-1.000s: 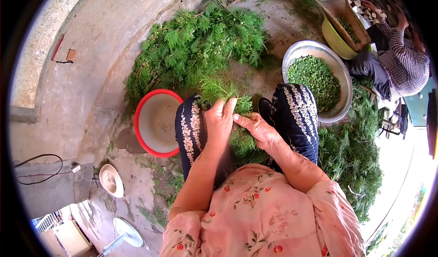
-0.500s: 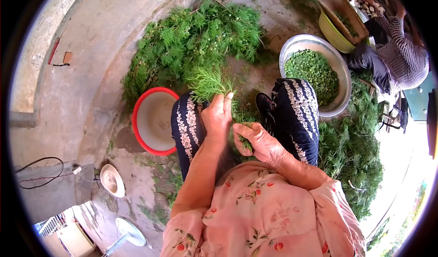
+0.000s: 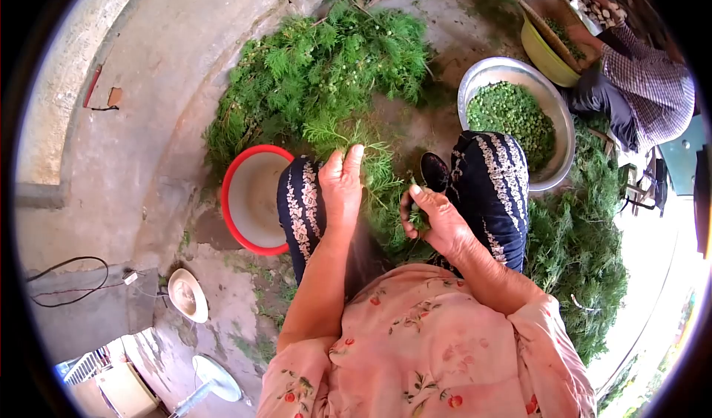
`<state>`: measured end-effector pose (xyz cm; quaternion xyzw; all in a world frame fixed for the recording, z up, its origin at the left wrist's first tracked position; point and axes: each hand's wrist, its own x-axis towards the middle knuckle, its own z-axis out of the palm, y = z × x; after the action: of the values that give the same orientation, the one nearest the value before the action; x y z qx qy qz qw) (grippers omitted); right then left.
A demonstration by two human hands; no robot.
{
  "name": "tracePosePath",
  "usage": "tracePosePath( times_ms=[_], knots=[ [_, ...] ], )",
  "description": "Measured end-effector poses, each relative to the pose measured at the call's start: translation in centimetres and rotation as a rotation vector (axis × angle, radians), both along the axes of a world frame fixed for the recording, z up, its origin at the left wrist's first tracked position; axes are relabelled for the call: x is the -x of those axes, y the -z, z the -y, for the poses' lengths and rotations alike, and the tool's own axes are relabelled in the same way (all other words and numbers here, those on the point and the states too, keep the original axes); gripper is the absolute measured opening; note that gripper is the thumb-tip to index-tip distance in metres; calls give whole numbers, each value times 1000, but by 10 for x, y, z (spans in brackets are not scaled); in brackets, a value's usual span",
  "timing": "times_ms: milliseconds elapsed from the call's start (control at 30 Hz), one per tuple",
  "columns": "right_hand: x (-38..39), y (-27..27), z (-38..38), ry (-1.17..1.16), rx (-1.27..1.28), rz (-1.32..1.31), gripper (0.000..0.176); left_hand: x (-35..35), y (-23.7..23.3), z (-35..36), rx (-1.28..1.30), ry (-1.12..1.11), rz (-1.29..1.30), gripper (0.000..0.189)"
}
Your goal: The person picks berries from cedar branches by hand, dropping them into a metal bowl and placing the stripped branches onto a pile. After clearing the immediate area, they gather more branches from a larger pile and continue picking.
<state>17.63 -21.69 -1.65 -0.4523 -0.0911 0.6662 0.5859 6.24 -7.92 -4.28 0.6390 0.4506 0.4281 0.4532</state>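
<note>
A feathery green sprig (image 3: 378, 167) is pinched in my left hand (image 3: 343, 192), its fronds spreading above and to the right of the fingertips. My right hand (image 3: 443, 224) curls round a small clump of green bits (image 3: 419, 218), partly hidden by the fingers. A short gap separates the two hands, which hang between my knees. Ahead of them lies a heap of cut green branches (image 3: 319, 69). To the right of my knee stands a metal basin (image 3: 567, 151) holding many small round green cones or berries (image 3: 512, 117).
By my left knee is a red-rimmed basin (image 3: 226, 188). Another person (image 3: 645, 84) sits at upper right beside a yellow-green basin (image 3: 545, 51) and a woven basket (image 3: 519, 6). More branches (image 3: 575, 247) lie on the right. A pale bowl (image 3: 187, 295) and a fan (image 3: 216, 379) are at lower left.
My hands have moved apart, the right one slightly to the right. The sprig in my left hand now fans out to the right. The other person's arm has shifted.
</note>
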Motion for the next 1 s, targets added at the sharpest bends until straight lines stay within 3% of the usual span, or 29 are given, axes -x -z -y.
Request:
tracePosePath(
  times_ms=[133, 167, 200, 333, 500, 567, 633, 767, 800, 867, 933, 1000],
  knots=[
    [15, -7, -23, 97, 139, -91, 34, -8, -20, 18, -71, 60, -46, 24],
    [18, -7, -27, 68, 64, -26, 63, -9, -19, 20, -108, 74, -57, 25],
    [19, -10, -30, 47, -6, -19, 57, -8, -19, 21, -137, 72, -153, 27],
    [21, -16, -37, 14, -117, 182, 33, -10, -23, 27, -71, 83, -72, 30],
    [17, -26, -21, -171, -145, 74, 18, -5, -14, 10, 174, 33, 48, 30],
    [19, -23, -17, -67, -17, 10, 15, -11, -31, 16, 467, 14, 352, 26],
    [11, 0, -19, 121, 19, -73, 17, -8, -36, 16, 658, -29, 406, 22],
    [-3, 5, -23, 292, -38, -99, 27, -8, -39, 20, 701, 69, 345, 20],
    [-10, 8, -22, 183, -27, -69, 46, -8, -37, 20, 660, 118, 299, 23],
    [-7, 31, -27, 168, 52, 196, 58, -7, -20, 19, 380, 234, 146, 25],
    [-10, 27, -30, -31, -90, 262, 77, -10, -19, 20, 41, 325, 32, 31],
    [0, 53, -31, -54, 7, 562, 61, -12, -20, 22, 16, 305, -20, 33]
  ],
)
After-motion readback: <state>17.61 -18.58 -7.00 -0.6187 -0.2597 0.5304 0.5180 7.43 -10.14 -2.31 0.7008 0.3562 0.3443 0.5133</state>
